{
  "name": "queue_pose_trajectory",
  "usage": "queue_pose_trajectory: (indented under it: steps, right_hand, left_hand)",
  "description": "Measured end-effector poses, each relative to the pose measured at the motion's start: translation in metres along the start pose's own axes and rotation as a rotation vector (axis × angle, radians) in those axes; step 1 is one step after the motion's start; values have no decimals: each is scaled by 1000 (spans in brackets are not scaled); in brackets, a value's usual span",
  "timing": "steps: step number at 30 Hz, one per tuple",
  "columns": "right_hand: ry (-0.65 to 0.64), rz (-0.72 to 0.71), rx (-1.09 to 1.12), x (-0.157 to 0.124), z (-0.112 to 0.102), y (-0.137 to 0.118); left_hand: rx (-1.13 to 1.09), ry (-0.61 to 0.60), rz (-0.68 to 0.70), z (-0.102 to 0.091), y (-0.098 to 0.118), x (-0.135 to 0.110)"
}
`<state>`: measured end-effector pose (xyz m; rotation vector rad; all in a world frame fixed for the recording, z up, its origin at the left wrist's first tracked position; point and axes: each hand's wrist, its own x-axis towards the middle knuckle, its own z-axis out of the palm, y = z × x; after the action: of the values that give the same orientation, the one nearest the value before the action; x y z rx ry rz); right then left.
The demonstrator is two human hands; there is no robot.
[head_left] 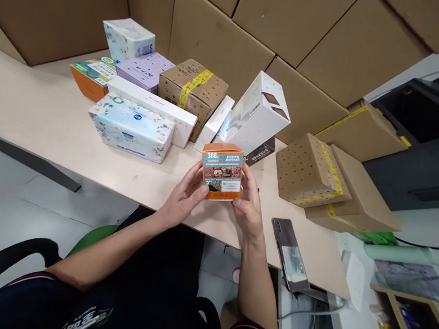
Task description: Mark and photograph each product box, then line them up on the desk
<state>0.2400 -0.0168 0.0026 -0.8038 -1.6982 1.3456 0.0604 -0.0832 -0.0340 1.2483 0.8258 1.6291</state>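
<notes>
Between my two hands I hold a small orange box (pixel 221 174) with a blue printed label marked 308, above the table's front edge. My left hand (pixel 189 190) grips its left side, the thumb on the front face and the other fingers behind. On the right side my right hand (pixel 250 202) is closed around it, thumb near the lower corner. Just beyond it stand a tall white box (pixel 258 113) leaning to the right and a dark box (pixel 260 152). A tissue pack (pixel 132 129) with a floral print lies to the left.
Behind the tissue pack are a long white box (pixel 152 108), a taped carton (pixel 192 86), a purple box (pixel 145 69) and an orange-green box (pixel 93 75). Brown cartons (pixel 309 168) stand at right, near a phone (pixel 290 256) on the table (pixel 34 98). Large cartons wall the back.
</notes>
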Motion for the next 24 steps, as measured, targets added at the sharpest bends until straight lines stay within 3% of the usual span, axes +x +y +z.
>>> queue_pose_trajectory:
  steps: [12,16,24]
  right_hand:
    - [54,38,-191,-13,4,19]
    - [85,37,-224,-15,4,24]
    - [193,-6,-119,-17,3,18]
  left_hand:
    - [68,27,0,2,-6,-3]
    - [130,47,60,2,-11,-3]
    - [162,39,28,4,-16,-2]
